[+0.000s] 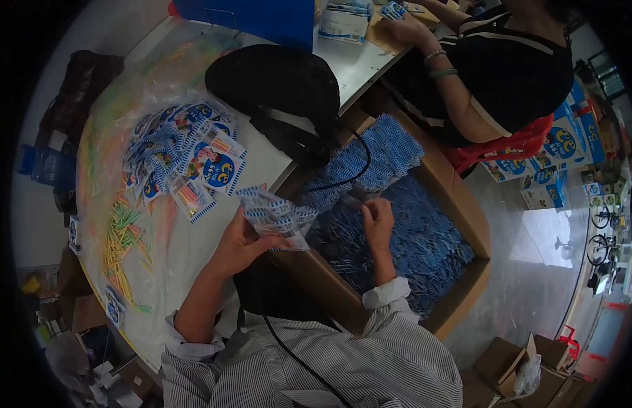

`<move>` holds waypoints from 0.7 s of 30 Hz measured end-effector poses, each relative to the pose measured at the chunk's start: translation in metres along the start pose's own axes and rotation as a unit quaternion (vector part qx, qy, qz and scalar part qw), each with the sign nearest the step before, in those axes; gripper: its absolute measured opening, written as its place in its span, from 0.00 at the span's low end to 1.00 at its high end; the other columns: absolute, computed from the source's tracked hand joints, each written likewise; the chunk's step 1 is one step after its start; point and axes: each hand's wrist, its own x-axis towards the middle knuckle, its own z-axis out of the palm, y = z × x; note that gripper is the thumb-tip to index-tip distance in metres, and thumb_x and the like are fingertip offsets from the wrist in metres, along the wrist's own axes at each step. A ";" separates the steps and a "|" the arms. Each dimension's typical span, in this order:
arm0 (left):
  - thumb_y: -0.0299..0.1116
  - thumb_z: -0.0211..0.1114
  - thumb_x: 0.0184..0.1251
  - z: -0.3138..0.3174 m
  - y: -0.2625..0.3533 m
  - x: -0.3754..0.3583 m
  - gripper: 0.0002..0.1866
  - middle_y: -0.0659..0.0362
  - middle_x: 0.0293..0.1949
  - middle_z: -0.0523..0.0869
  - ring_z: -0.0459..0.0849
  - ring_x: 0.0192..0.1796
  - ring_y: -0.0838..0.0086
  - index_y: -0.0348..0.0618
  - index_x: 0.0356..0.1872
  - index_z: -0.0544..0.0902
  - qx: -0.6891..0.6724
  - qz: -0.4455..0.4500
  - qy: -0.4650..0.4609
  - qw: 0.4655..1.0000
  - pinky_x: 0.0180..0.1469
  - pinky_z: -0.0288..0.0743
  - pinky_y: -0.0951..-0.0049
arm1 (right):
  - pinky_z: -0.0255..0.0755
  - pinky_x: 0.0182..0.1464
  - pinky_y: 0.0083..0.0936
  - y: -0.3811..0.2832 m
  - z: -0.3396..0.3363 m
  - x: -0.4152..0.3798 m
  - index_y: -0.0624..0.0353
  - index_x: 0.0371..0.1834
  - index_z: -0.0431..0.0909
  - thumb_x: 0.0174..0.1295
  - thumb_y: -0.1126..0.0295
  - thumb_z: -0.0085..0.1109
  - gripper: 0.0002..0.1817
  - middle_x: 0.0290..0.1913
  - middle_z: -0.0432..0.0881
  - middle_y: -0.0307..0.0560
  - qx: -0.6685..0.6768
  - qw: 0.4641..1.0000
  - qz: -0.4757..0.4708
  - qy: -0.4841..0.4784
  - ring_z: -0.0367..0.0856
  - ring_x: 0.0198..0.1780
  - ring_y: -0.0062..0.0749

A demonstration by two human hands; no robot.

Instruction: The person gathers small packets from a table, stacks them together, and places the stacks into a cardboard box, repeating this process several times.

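My left hand [242, 243] is closed round a stack of blue-and-white printed packets [278, 216], held above the table's edge beside the box. Over the open cardboard box [471, 219], my right hand [378, 221] has its thumb and fingers drawn together; whatever lies between them is too small to make out. Many blue-patterned packets [425, 238] fill the box, with neater rows [391, 153] at its far end. On the table, a pile of printed packets [187, 146] lies left of my left hand, near loose coloured sticks [126, 238].
A black bag [275, 78] with a dark cord rests on the table [200, 238] and overhangs the box. A co-worker [493, 75] sits at the upper right, holding packets. A blue panel [261, 20] stands behind; printed cartons [564, 146] are stacked at right.
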 end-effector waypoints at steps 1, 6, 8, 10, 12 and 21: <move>0.23 0.63 0.50 -0.001 0.005 -0.004 0.29 0.57 0.46 0.75 0.74 0.49 0.71 0.38 0.55 0.63 -0.025 -0.017 0.006 1.000 0.50 0.69 0.72 | 0.68 0.31 0.21 0.000 -0.004 -0.006 0.61 0.32 0.72 0.49 0.77 0.58 0.07 0.33 0.75 0.44 0.001 1.000 -0.001 -0.002 0.75 0.31 0.24; 0.21 0.59 0.56 -0.015 -0.004 -0.015 0.18 0.58 0.45 0.77 0.76 0.47 0.74 0.38 0.49 0.69 0.015 -0.067 -0.010 0.998 0.51 0.69 0.74 | 0.68 0.34 0.21 0.013 -0.019 -0.031 0.60 0.42 0.68 0.49 0.82 0.54 0.16 0.34 0.75 0.43 0.085 0.985 0.142 -0.049 0.75 0.32 0.24; 0.22 0.59 0.56 -0.016 -0.013 -0.016 0.16 0.58 0.44 0.78 0.77 0.46 0.74 0.37 0.47 0.71 0.002 -0.081 -0.036 0.996 0.51 0.70 0.74 | 0.69 0.35 0.21 0.012 -0.016 -0.030 0.60 0.42 0.70 0.49 0.82 0.53 0.15 0.33 0.76 0.41 0.066 0.992 0.102 -0.045 0.75 0.32 0.24; 0.22 0.58 0.56 -0.018 -0.020 -0.020 0.16 0.58 0.44 0.78 0.77 0.47 0.74 0.36 0.47 0.70 -0.009 -0.080 -0.044 0.996 0.51 0.70 0.74 | 0.69 0.36 0.20 0.013 -0.014 -0.029 0.60 0.43 0.72 0.49 0.82 0.53 0.15 0.32 0.76 0.40 0.050 0.996 0.061 -0.041 0.75 0.32 0.24; 0.22 0.58 0.57 -0.019 -0.021 -0.024 0.16 0.58 0.44 0.78 0.77 0.47 0.74 0.36 0.47 0.70 -0.018 -0.077 -0.051 0.996 0.51 0.70 0.73 | 0.69 0.34 0.20 0.017 -0.012 -0.025 0.61 0.39 0.76 0.50 0.80 0.56 0.12 0.32 0.77 0.40 -0.090 0.995 -0.037 -0.027 0.76 0.33 0.23; 0.22 0.59 0.56 -0.024 -0.018 -0.044 0.18 0.57 0.43 0.78 0.78 0.46 0.73 0.36 0.48 0.68 -0.042 -0.100 -0.020 0.994 0.49 0.72 0.73 | 0.70 0.35 0.24 0.009 0.015 -0.004 0.62 0.35 0.78 0.50 0.74 0.58 0.09 0.30 0.80 0.50 0.031 0.983 0.164 0.082 0.80 0.32 0.36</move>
